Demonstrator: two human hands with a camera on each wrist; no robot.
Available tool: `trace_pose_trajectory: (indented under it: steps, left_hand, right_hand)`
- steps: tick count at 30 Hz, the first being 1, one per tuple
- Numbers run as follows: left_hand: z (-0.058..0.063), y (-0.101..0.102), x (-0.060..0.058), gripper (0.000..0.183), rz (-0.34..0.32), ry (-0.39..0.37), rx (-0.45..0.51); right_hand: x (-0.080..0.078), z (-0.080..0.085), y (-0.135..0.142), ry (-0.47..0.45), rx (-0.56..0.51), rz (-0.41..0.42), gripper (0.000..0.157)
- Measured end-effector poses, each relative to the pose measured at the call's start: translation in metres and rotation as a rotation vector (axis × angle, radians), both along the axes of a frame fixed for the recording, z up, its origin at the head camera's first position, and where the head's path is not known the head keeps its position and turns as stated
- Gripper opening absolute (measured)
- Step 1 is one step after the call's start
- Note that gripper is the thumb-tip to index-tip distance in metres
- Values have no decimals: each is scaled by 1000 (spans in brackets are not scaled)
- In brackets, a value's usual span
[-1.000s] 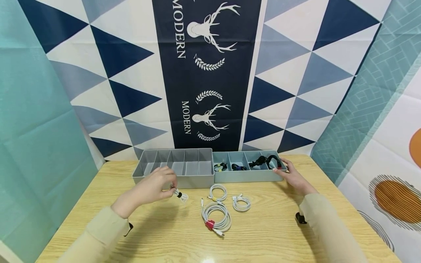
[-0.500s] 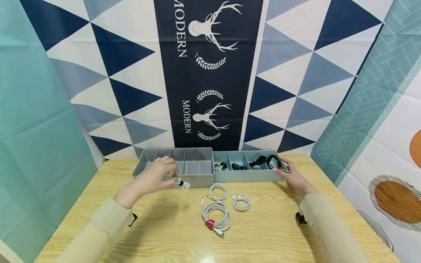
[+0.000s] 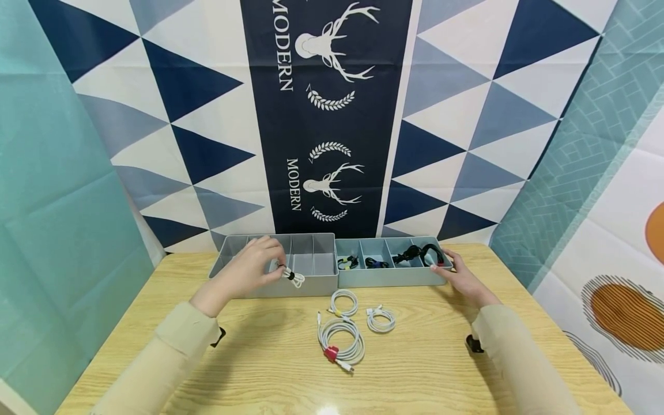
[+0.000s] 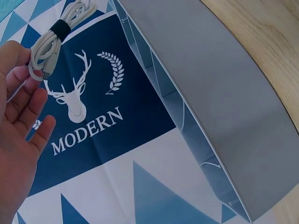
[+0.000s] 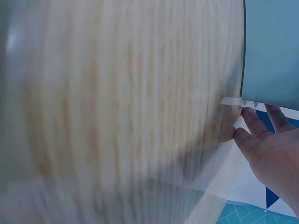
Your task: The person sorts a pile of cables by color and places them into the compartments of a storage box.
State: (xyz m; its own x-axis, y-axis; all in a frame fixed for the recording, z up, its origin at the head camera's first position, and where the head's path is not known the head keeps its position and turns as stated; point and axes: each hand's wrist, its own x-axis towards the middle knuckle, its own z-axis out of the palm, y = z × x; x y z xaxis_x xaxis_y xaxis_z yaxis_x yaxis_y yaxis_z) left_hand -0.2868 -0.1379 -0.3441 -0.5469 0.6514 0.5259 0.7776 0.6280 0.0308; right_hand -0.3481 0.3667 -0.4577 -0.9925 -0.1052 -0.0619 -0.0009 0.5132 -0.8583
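My left hand [image 3: 248,270] pinches a coiled white cable [image 3: 297,279] bound with a black tie, held up in front of the grey divided box [image 3: 311,287]. In the left wrist view, thumb and fingertips grip one end of the white bundle, whose metal plug tip shows. At the right end of the light blue divided box [image 3: 389,279], my right hand [image 3: 467,283] touches the corner, thumb at the front rim. The right wrist view shows its fingers extended against the box's end wall. Dark bundled cables [image 3: 410,254] lie in the blue box's compartments.
On the wooden table [image 3: 415,374] lie a large white cable coil [image 3: 358,349] with a red tie, a smaller white coil [image 3: 355,303] with a yellow tie, and another white coil [image 3: 383,331]. A patterned cloth backdrop [image 3: 332,225] stands right behind the boxes.
My left hand has risen and moved slightly right with the white cable, from low before the grey box to its rim. The right hand has stayed at the blue box.
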Motion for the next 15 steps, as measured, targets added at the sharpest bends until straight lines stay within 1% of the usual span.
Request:
trace_pose_trajectory:
  steps: [5,15]
  left_hand:
    - [1,5,-3,7,6,32,10]
    - [5,14,-12,8,49,51,62]
  right_hand:
    - [2,0,-1,2,-12,2,87]
    - [2,1,-1,9,-2,10,90]
